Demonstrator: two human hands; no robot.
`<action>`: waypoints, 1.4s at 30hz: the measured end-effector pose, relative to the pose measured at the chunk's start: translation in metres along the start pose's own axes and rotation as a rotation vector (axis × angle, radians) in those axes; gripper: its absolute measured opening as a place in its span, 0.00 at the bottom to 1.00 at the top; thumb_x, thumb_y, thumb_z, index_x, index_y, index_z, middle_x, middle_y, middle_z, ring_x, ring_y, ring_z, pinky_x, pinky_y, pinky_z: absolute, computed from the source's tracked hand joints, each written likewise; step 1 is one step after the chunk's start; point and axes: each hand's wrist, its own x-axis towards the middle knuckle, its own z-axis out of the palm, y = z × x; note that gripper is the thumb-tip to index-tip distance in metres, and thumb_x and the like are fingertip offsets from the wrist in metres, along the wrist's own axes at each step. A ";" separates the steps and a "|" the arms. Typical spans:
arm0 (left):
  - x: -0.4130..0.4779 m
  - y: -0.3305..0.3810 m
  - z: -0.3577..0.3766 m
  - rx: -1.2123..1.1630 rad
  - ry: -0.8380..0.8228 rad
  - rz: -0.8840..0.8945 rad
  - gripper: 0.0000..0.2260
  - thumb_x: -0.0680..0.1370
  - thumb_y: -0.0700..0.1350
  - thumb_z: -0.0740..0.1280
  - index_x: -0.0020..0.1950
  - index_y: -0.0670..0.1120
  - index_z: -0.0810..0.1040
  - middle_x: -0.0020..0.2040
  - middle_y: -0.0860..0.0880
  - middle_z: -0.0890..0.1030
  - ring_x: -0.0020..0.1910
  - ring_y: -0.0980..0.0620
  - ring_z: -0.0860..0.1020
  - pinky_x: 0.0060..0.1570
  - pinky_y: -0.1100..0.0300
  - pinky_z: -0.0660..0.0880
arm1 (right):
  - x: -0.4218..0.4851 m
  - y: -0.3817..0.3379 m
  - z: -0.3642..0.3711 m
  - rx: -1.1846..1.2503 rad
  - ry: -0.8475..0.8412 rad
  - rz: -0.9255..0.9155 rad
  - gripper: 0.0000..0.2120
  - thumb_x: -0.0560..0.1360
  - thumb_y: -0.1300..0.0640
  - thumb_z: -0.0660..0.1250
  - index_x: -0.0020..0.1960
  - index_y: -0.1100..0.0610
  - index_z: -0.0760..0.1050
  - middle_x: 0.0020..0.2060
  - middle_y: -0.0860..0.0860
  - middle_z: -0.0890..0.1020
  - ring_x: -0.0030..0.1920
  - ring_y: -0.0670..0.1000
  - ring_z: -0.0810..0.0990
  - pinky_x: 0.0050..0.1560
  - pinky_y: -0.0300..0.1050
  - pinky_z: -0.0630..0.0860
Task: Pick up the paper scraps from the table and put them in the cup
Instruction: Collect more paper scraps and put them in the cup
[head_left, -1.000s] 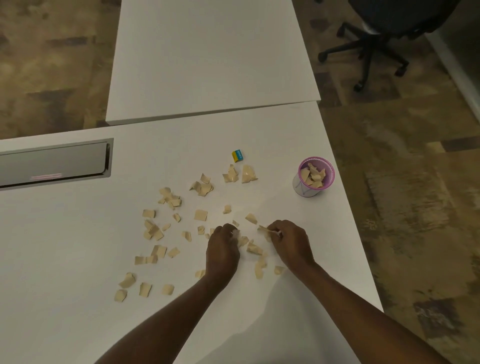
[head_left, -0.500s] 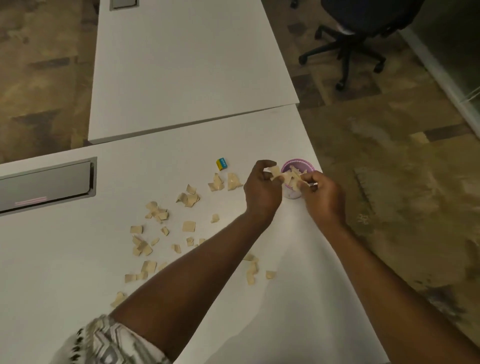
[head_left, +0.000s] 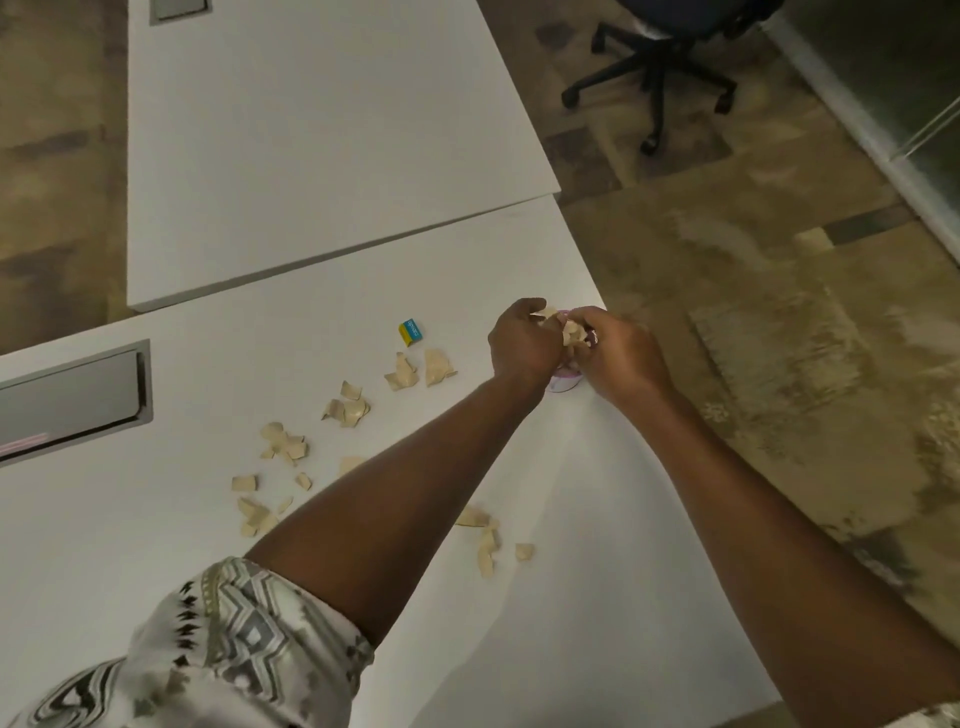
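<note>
A: Item one, the hands?
B: Left hand (head_left: 522, 345) and right hand (head_left: 621, 358), side by side above the cup (head_left: 563, 382). Fingers of both curled inward, pinched on tan paper scraps (head_left: 569, 330) held between the two hands.

A: The cup, location?
B: Directly beneath the fingers, near the right edge of the white worktop (head_left: 156, 519). Mostly hidden; only a strip of pink rim and pale wall shows under the two wrists. Contents cannot be told.

A: Loose scraps?
B: Several lots on the worktop. Nearest pair of scraps (head_left: 421, 370), just left of the left hand's fingers. Small heap (head_left: 348, 408) further left and nearer the person. Cluster (head_left: 283, 441) beyond that. Scattered bits (head_left: 257, 512) partly hidden by the left forearm. Last lot (head_left: 488, 540), well back from the fingers, between the two forearms.

A: Non-task items?
B: One yellow-and-blue block (head_left: 410, 331), left of the left hand's fingers, apart from them. Patterned sleeve (head_left: 223, 649) on the left arm. Grey recessed panel (head_left: 72, 397) far to the left. Second white table (head_left: 311, 130) beyond the fingers. Office chair (head_left: 660, 67) on the floor, far side.
</note>
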 end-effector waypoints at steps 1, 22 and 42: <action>0.000 -0.001 0.000 0.010 -0.001 0.007 0.15 0.78 0.44 0.66 0.64 0.47 0.79 0.56 0.48 0.82 0.55 0.49 0.80 0.59 0.53 0.78 | -0.001 -0.001 -0.002 -0.003 -0.004 -0.007 0.15 0.73 0.55 0.70 0.60 0.49 0.80 0.50 0.49 0.84 0.46 0.51 0.81 0.44 0.41 0.75; -0.035 -0.084 -0.080 0.140 0.074 -0.025 0.14 0.80 0.55 0.63 0.61 0.50 0.79 0.57 0.54 0.82 0.55 0.52 0.79 0.59 0.47 0.78 | -0.011 -0.009 0.038 -0.545 -0.323 -0.200 0.35 0.73 0.38 0.69 0.71 0.58 0.66 0.67 0.54 0.75 0.65 0.57 0.75 0.60 0.51 0.74; -0.125 -0.187 -0.161 0.318 0.143 0.003 0.13 0.80 0.51 0.67 0.62 0.48 0.80 0.58 0.49 0.81 0.54 0.53 0.79 0.58 0.56 0.75 | -0.001 -0.030 0.032 -0.645 -0.203 -0.154 0.21 0.77 0.40 0.63 0.58 0.55 0.78 0.55 0.51 0.82 0.58 0.55 0.79 0.55 0.49 0.74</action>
